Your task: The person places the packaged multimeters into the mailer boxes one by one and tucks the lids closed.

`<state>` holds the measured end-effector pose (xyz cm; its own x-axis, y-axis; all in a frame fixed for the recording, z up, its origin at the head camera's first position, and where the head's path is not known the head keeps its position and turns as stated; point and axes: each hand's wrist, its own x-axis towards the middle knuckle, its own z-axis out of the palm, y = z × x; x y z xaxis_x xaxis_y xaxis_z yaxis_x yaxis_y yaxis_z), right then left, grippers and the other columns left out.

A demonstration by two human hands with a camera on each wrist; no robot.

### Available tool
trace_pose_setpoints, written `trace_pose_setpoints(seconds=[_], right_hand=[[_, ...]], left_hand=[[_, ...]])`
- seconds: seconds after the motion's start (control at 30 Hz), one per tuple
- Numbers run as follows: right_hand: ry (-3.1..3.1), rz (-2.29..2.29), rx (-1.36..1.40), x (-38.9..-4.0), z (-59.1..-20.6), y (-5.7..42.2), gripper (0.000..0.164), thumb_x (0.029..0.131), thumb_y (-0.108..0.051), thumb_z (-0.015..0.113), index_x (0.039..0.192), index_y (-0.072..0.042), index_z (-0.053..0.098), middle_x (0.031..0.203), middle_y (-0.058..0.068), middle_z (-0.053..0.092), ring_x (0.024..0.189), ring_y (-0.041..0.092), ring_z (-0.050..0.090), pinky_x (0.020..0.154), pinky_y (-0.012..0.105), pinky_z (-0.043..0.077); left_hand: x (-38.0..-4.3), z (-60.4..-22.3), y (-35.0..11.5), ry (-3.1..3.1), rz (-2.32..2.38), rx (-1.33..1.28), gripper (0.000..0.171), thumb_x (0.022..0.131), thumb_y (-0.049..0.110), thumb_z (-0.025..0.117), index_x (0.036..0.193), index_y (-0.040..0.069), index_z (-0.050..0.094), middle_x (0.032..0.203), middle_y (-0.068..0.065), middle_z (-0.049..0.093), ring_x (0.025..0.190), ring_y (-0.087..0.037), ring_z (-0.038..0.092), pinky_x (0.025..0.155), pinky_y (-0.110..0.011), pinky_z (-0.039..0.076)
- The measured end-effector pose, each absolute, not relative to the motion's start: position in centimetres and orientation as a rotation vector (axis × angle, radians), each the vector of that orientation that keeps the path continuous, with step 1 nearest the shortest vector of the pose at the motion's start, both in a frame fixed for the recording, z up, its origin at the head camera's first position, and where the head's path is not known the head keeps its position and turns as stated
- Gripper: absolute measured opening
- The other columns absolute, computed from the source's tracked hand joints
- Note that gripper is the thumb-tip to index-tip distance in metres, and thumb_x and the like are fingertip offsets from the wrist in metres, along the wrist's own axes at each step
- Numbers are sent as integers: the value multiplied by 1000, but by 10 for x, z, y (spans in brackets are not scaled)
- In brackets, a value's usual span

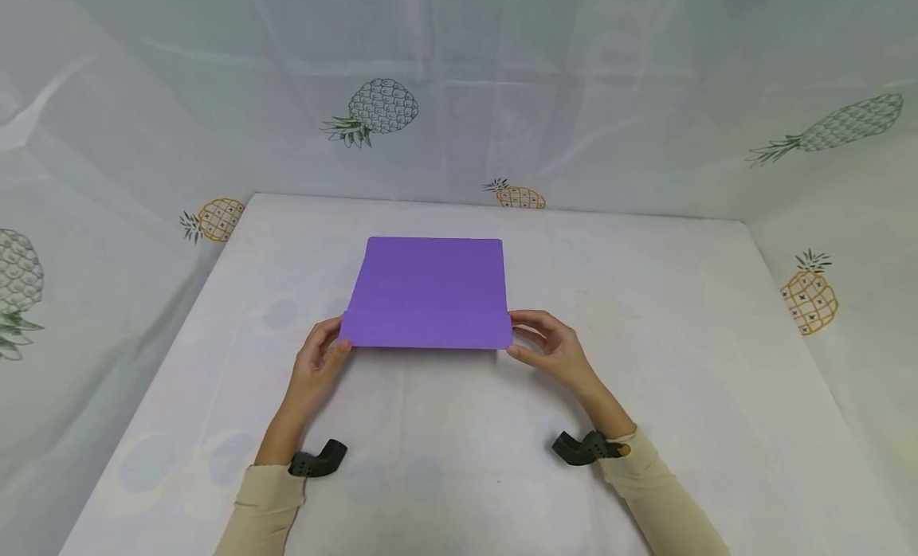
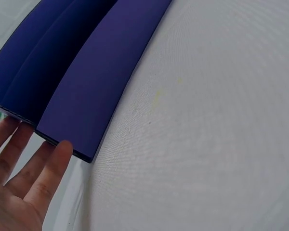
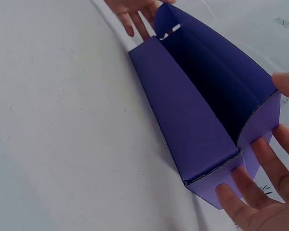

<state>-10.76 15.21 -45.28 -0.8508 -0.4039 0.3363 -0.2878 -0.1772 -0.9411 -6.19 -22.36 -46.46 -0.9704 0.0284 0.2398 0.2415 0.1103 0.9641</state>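
Note:
A purple cardboard box (image 1: pixel 430 277) lies on the table, its wide lid facing up and the lid's front flap (image 1: pixel 426 330) angled down. Seen from low in the right wrist view, a dark gap separates the lid (image 3: pixel 226 53) from the front wall (image 3: pixel 183 108), so the lid is ajar. My left hand (image 1: pixel 315 369) holds the box's left end, thumb by the flap corner and fingers (image 2: pixel 26 137) along the side. At the right end, my right hand (image 1: pixel 555 353) holds the box, thumb at the lid's edge and spread fingers (image 3: pixel 274 166) against the side wall.
A white cloth with faint round prints covers the table (image 1: pixel 459 444). Behind and beside it hangs pale sheeting (image 1: pixel 559 78) printed with pineapples (image 1: pixel 383 106). A black camera mount (image 1: pixel 319 459) sits on the left wrist, another mount (image 1: pixel 581 448) on the right.

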Motion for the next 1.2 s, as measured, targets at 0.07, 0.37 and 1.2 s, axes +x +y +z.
trace_pose_setpoints(seconds=[0.07,0.37,1.2], right_hand=[[1948,-2206,-830,-108,-453,152,49,79,17,69,123,22,48,126,3,60,118,16,56,104,37,46],[1990,-2177,-834,-107,-453,151,48,77,18,69,121,20,49,123,3,58,117,14,55,103,32,47],[2019,-2165,-917,-110,-459,152,46,75,17,72,117,17,54,120,2,61,117,18,55,107,35,43]], left_hand=[[-62,-465,-223,-2204,-1990,-280,39,98,-7,50,135,-17,42,127,6,49,117,-1,53,92,-12,47],[-63,-467,-223,-2189,-2029,-292,39,98,-7,49,134,-18,41,127,3,49,116,-1,53,91,-16,50],[-64,-470,-227,-2141,-2142,-384,38,101,-4,43,134,-21,36,132,-3,39,113,-4,54,77,-28,59]])
